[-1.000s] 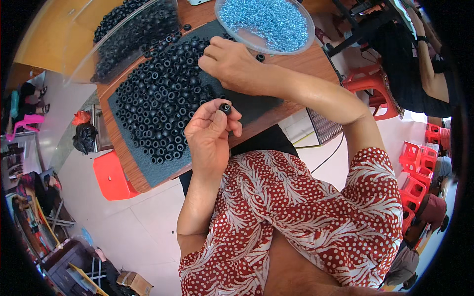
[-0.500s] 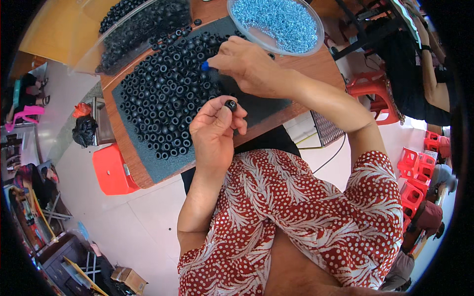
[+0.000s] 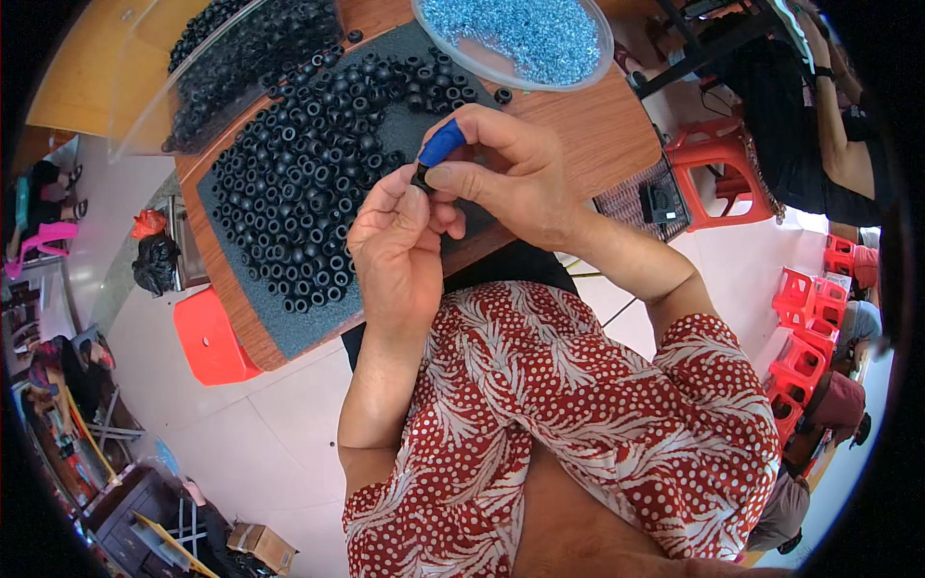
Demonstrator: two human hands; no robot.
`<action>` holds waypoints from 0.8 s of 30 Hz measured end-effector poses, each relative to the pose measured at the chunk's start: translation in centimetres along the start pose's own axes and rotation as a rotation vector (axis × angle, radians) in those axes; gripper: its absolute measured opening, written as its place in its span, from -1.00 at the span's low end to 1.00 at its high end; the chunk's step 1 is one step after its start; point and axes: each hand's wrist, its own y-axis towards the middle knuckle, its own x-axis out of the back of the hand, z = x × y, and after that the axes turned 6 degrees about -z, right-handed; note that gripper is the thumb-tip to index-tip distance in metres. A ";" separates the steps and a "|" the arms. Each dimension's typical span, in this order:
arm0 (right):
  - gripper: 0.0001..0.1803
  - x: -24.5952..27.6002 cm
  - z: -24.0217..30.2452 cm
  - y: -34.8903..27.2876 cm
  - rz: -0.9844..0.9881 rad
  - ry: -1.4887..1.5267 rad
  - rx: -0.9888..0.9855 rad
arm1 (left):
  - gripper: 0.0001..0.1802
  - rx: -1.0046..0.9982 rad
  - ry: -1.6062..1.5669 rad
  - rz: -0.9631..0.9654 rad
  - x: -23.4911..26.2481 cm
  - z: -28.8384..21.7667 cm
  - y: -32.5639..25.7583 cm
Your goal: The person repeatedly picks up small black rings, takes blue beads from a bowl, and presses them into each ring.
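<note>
My left hand [image 3: 397, 246] pinches a small black ring-shaped piece [image 3: 420, 176] between thumb and fingers, over the near edge of the table. My right hand [image 3: 511, 173] meets it there, its thumb and index finger closed together at the piece. A blue wrap [image 3: 442, 144] covers that index finger. Whether the right fingertips hold anything else is hidden. Beyond and to the left of my hands lies a wide heap of black ring-shaped pieces [image 3: 299, 183] on a dark grey mat [image 3: 289, 332].
A round clear tub [image 3: 482, 67] of tiny light-blue pieces stands at the far right of the brown table [image 3: 617, 125]. A clear bin [image 3: 145, 116] with more black pieces is at the far left. Red stools [image 3: 207, 337] stand nearby; a person in black [image 3: 819, 125] is at the right.
My right hand has come back from the far side of the heap to my left hand, and its fingers now close at the black piece. The view has shifted slightly.
</note>
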 end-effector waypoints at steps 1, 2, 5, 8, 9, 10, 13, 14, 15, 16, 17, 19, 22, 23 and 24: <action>-0.89 0.3 -0.2 -0.1 0.009 -0.093 0.070 | -0.75 -0.006 -0.005 -0.012 0.0 0.1 -0.1; -0.85 0.5 -0.4 -0.2 0.019 -0.186 0.141 | -0.75 -0.011 -0.011 -0.024 0.0 0.1 -0.1; -0.85 1.0 -0.5 -0.1 0.023 -0.388 0.315 | -0.76 -0.051 0.040 -0.040 -0.6 -0.1 -0.4; -0.84 1.2 -0.4 -0.3 0.027 -0.393 0.349 | -0.75 -0.088 0.049 -0.029 -0.2 0.2 -0.3; -0.84 1.3 -0.3 -0.2 0.028 -0.394 0.350 | -0.75 -0.088 0.048 -0.028 -0.2 0.2 -0.4; -0.82 1.3 -0.2 0.1 0.040 -0.463 0.428 | -0.76 -0.136 0.118 -0.046 -0.4 0.1 -0.5; -0.80 1.3 0.3 0.4 0.061 -0.571 0.524 | -0.76 -0.214 0.218 -0.059 -0.5 0.1 -0.7; -0.79 1.3 0.5 0.5 0.070 -0.609 0.542 | -0.76 -0.245 0.248 -0.053 -0.5 0.1 -0.7; -0.79 1.2 0.6 0.4 0.070 -0.610 0.542 | -0.76 -0.246 0.247 -0.053 -0.6 0.2 -0.6; -0.79 1.1 0.7 0.3 0.055 -0.605 0.476 | -0.76 -0.246 0.256 -0.056 -0.6 0.2 -0.6; -0.79 0.9 0.8 0.2 0.040 -0.600 0.409 | -0.77 -0.246 0.265 -0.060 -0.6 0.2 -0.6; -0.80 0.7 0.9 0.0 0.028 -0.543 0.341 | -0.76 -0.238 0.259 -0.061 -0.6 0.2 -0.6; -0.81 0.8 0.6 0.1 0.015 -0.406 0.251 | -0.75 -0.182 0.212 -0.069 -0.8 0.0 -0.6; -0.81 0.9 0.4 0.1 0.014 -0.325 0.229 | -0.75 -0.135 0.172 -0.075 -0.9 -0.2 -0.6; -0.81 1.1 0.2 0.2 0.014 -0.325 0.229 | -0.75 -0.135 0.171 -0.075 -0.9 -0.2 -0.6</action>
